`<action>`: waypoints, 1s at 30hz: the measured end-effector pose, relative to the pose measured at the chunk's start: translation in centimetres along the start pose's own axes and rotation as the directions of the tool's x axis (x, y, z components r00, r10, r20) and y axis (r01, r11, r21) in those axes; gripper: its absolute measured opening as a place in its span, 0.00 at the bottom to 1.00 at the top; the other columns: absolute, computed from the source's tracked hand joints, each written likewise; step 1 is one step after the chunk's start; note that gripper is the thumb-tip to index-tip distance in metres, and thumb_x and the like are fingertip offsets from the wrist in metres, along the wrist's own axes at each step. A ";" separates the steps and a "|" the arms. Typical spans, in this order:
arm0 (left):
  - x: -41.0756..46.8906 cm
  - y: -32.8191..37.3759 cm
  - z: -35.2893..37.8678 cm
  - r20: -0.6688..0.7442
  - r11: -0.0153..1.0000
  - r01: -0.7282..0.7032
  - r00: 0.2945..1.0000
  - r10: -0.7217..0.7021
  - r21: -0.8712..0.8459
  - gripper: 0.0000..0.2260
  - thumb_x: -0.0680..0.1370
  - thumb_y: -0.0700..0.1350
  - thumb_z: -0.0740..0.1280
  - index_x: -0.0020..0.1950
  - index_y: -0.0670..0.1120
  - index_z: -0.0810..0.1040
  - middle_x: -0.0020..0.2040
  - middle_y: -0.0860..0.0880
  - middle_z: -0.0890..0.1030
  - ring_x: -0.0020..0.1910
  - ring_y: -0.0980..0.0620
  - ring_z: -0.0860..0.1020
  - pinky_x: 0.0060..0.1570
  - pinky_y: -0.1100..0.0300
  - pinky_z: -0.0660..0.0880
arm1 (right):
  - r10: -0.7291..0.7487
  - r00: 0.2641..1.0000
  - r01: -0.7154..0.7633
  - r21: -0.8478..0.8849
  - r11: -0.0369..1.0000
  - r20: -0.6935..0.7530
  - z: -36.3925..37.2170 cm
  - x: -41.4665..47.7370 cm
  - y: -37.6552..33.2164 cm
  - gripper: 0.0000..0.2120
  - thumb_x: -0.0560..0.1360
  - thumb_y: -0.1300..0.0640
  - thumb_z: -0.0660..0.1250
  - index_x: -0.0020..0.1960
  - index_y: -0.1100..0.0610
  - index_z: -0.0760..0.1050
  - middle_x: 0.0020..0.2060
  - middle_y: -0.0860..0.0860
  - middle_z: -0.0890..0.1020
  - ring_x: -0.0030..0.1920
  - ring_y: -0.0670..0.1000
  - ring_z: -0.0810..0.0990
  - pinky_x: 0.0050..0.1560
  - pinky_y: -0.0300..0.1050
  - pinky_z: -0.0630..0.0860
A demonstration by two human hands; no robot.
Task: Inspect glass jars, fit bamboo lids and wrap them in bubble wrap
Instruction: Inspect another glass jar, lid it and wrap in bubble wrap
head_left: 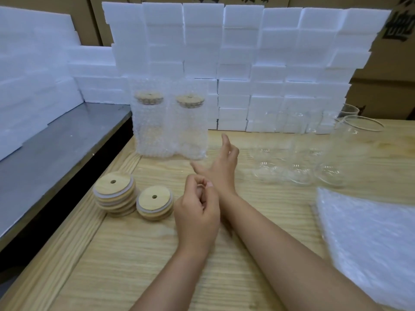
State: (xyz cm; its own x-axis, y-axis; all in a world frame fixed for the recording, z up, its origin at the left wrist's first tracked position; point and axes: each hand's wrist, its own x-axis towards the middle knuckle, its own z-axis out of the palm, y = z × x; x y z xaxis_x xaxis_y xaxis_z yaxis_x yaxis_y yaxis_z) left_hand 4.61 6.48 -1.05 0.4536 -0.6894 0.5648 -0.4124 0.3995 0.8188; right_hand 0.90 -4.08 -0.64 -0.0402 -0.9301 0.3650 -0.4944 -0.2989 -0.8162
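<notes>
Hands over the wooden table (134, 254): left hand (197, 212) has fingers curled in (nothing visible in them), right hand (222, 169) is loosely spread. Wrapped jars (150, 129) stand far left, spare bamboo lids (114, 191) near left, bare glass jars (298, 153) right, bubble wrap sheets (370, 239) near right.

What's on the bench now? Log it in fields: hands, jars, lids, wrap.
left hand: fingers curled, nothing seen in it
right hand: open, held near the wrapped jars, apart from them
wrapped jars: two, upright, lidded, side by side
bare glass jars: several, upright, no lids, right side
bamboo lids: two stacks, left of the hands
bubble wrap: loose sheets, right edge
wooden table: bears all of it
</notes>
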 end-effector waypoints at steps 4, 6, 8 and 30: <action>0.1 -0.1 0.2 0.058 0.997 0.064 0.996 -0.066 0.029 0.05 0.74 0.48 0.61 0.38 0.51 0.69 0.22 0.54 0.65 0.22 0.55 0.62 0.29 0.55 0.62 | -0.207 0.956 0.157 -0.235 0.959 -0.206 -4.9 -3.3 0.6 0.31 0.71 0.58 0.71 0.71 0.59 0.65 0.57 0.58 0.67 0.56 0.57 0.67 0.59 0.46 0.67; 0.2 -0.2 0.4 0.075 0.993 0.112 0.991 -0.113 0.029 0.05 0.74 0.49 0.61 0.38 0.51 0.70 0.21 0.54 0.65 0.23 0.54 0.61 0.29 0.54 0.61 | -0.264 0.920 0.151 -0.359 0.921 -0.290 -7.2 -3.9 0.8 0.31 0.70 0.59 0.71 0.71 0.60 0.66 0.55 0.61 0.68 0.52 0.58 0.69 0.57 0.52 0.70; 0.4 -0.3 0.5 0.070 0.990 0.136 0.988 -0.139 0.039 0.07 0.76 0.47 0.63 0.38 0.50 0.70 0.20 0.54 0.65 0.23 0.54 0.61 0.30 0.54 0.60 | -0.264 0.906 0.123 -0.390 0.913 -0.331 -9.3 -3.7 0.9 0.36 0.71 0.60 0.71 0.75 0.58 0.61 0.55 0.61 0.67 0.51 0.57 0.68 0.56 0.49 0.69; 0.5 -0.5 1.1 0.255 0.983 0.097 0.957 -0.135 0.156 0.18 0.73 0.41 0.70 0.57 0.57 0.70 0.41 0.58 0.76 0.38 0.57 0.74 0.43 0.54 0.74 | -0.408 0.851 0.267 -0.396 0.878 -0.330 -12.3 -4.8 -0.3 0.12 0.70 0.60 0.75 0.51 0.60 0.77 0.51 0.62 0.69 0.51 0.59 0.70 0.49 0.49 0.72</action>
State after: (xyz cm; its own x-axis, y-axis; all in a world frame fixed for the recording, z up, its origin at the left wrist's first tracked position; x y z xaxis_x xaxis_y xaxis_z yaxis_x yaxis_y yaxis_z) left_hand 4.21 5.30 -1.32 0.2885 -0.8682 0.4038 -0.4844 0.2315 0.8437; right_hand -9.42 3.07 3.33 -0.1187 -0.5996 0.7914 -0.7891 -0.4268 -0.4418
